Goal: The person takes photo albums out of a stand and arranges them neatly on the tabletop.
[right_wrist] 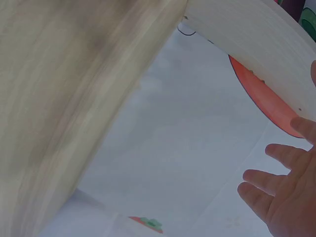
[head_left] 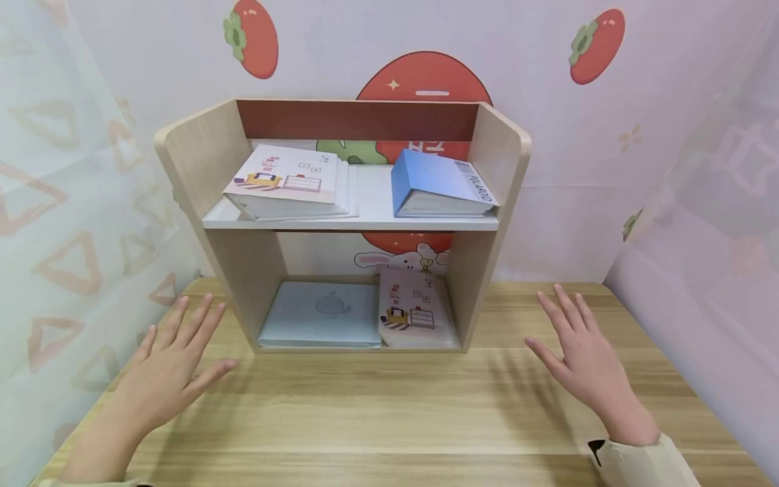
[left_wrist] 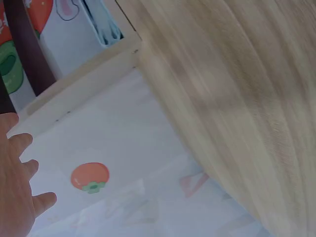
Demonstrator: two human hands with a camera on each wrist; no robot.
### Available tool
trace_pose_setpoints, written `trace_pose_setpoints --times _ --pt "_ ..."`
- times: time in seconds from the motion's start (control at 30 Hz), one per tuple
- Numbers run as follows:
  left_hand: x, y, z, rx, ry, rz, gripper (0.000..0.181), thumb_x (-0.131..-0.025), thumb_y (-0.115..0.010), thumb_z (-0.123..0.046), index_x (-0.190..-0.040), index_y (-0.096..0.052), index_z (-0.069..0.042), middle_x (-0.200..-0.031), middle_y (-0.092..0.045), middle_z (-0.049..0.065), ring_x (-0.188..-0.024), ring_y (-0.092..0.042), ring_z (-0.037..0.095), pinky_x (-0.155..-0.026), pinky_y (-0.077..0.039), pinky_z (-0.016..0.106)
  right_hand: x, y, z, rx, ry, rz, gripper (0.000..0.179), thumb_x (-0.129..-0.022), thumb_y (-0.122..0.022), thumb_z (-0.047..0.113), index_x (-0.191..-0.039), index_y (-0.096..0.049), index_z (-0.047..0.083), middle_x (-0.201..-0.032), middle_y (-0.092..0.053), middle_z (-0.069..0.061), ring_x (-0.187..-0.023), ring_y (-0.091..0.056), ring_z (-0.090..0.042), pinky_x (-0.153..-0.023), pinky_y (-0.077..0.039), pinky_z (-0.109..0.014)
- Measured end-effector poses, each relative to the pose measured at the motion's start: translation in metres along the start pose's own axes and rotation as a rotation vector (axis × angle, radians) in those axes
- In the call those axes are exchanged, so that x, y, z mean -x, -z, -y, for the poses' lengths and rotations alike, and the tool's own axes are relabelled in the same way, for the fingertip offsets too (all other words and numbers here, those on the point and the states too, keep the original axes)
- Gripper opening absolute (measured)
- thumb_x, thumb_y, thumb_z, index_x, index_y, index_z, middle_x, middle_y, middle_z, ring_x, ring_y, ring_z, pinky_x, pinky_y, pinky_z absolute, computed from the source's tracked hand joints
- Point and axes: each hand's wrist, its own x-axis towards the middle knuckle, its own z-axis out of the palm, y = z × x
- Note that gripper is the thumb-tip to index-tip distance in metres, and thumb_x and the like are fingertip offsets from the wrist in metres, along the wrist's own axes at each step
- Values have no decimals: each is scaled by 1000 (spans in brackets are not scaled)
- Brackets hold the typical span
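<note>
My left hand (head_left: 161, 375) hovers with spread fingers left of a two-tier wooden shelf (head_left: 491, 270), holding nothing. On the other side my right hand (head_left: 581, 362) is also spread, apart from the shelf and holding nothing. The upper tier carries a white illustrated album (head_left: 289, 177) at left and a blue album marked POLAROID (head_left: 441, 179) at right, both lying with pages fanned toward the front. Down on the lower tier lie a pale blue album with a whale drawing (head_left: 322, 314) and, beside it, a pinkish illustrated album (head_left: 416, 311) that seems propped at its back.
The shelf stands toward the back of a wood-grain table (head_left: 365, 412). A white cloth backdrop (head_left: 554, 135) with persimmon prints hangs behind it. Sheer patterned curtains (head_left: 67, 223) close in both sides of the table.
</note>
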Motion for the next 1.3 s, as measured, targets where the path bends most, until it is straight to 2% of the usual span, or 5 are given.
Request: trace_pose_setpoints --times 0.23,0.37,0.5,0.63,1.3 --pt "-4 11 -24 36 -53 -42 88 -93 -63 -49 -161 -13 -21 -169 -6 2 -156 8 25 -119 3 67 -6 3 7 -30 35 -68 73 -93 -68 31 -155 -34 11 -157 -33 -23 -132 -37 -53 -93 -40 -71" --pt "-11 12 -34 65 -114 -106 86 -90 -68 -45 -160 -22 -22 -167 -20 3 -156 -5 23 -114 -22 68 -8 4 12 -67 52 -107 71 -93 -69 29 -153 -37 10 -153 -39 -24 -129 -39 -51 -95 -39 -68" --pt "-23 6 -39 74 -254 -262 71 -96 -57 -52 -152 -39 -12 -158 -40 6 -152 -25 23 -118 -32 44 -12 5 17 -105 80 -166 67 -92 -70 25 -150 -41 8 -148 -45 -23 -127 -42 -47 -97 -38 -62" --pt "-35 -1 -45 112 -359 -366 71 -102 -39 -58 -146 -47 -3 -150 -50 12 -150 -30 21 -123 -13 19 -16 8 24 -142 107 -233 64 -89 -72 18 -146 -47 4 -142 -50 -22 -125 -45 -42 -96 -38 -53" --pt "-80 4 -101 338 -506 -531 55 -103 -47 -39 -137 -54 3 -141 -56 15 -137 -47 29 -120 -28 25 -43 13 62 -359 144 -449 51 -82 -72 1 -132 -62 2 -125 -61 -21 -106 -50 -20 -85 -38 -13"
